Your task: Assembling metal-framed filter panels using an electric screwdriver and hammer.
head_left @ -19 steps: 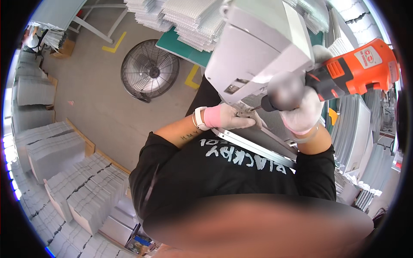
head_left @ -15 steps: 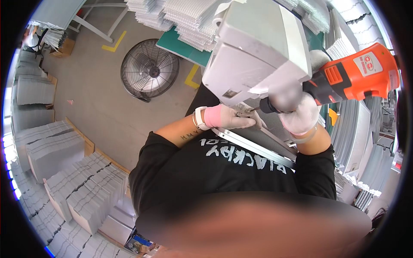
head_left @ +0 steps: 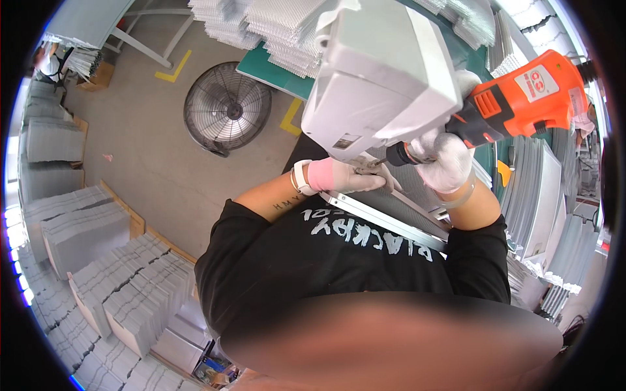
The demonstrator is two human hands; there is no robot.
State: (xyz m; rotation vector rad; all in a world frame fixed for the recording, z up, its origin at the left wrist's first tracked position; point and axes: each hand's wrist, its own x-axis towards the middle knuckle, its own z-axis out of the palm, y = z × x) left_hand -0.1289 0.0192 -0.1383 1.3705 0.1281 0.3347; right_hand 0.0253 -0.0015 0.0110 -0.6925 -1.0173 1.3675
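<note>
My right hand point(head_left: 448, 163), in a white glove, is wrapped round the front of an orange and black power screwdriver point(head_left: 515, 99). Its bit points left, at the corner of a metal-framed mesh panel point(head_left: 385, 223) held against my front. My left hand point(head_left: 345, 177), gloved in white with a pink cuff, closes on that corner, fingers beside the bit tip. Whether a screw sits at the tip is too small to tell. A pale grey box-shaped housing point(head_left: 385, 72) stands just beyond my hands and hides part of the bench.
Stacks of mesh sheets point(head_left: 287, 32) lie on a green-topped bench point(head_left: 277, 70). A round floor fan point(head_left: 228, 109) stands to the left. Stacked grey panels point(head_left: 88, 231) line the far left, and more panels point(head_left: 531, 189) stand upright at the right.
The screwdriver and my right hand have shifted slightly left, and the tool's rear end has risen in the picture. The grey housing appears a little further left. My left hand has hardly moved.
</note>
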